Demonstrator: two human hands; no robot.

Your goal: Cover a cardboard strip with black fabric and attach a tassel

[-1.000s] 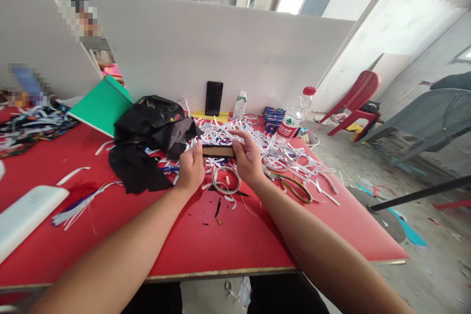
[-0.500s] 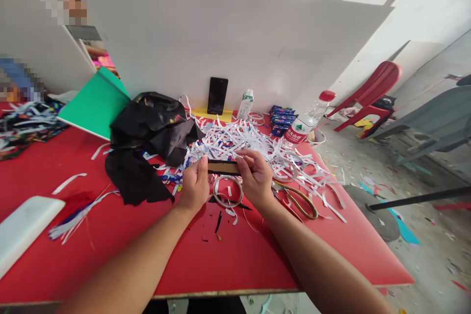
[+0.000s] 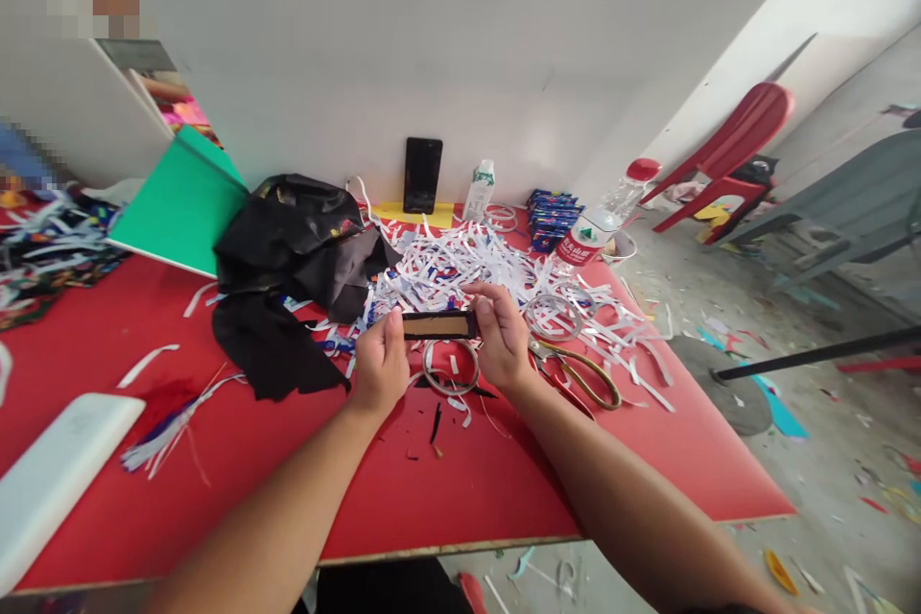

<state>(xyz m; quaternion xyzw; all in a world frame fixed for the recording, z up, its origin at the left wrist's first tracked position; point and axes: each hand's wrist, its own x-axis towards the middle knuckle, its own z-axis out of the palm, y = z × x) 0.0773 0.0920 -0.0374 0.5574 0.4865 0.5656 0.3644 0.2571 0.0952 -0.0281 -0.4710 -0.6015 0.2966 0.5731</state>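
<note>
One red surface (image 3: 403, 494) spreads across most of my head view, with a white panel (image 3: 403, 48) standing along its far edge. On it, from the middle toward the right edge, I see a pile of white paper strips (image 3: 460, 259). Black cloth (image 3: 288, 235) lies heaped left of that pile, and a green board (image 3: 183, 201) slants beside it toward the far left. A white slab (image 3: 68, 475) rests near the left end of the near edge, partly cut off by my view. By the far right corner I have a red-capped bottle (image 3: 590, 235); scissors (image 3: 576, 369) lie between the right wrist and the right edge.

I have the left hand (image 3: 383, 360) curled nearly closed, thumb on top, pinching one end of a brown strip (image 3: 436, 325) edged in black. The right hand (image 3: 502, 336) grips the other end, thumb pressed in, one finger stretched out loosely. Between them the strip is level over the middle of the surface, on the near side of the pile.

A phone (image 3: 423, 175) leans upright on the panel at the far edge, a small carton (image 3: 480, 190) just right of it. Toward the near edge are tiny dark scraps (image 3: 436, 424).
</note>
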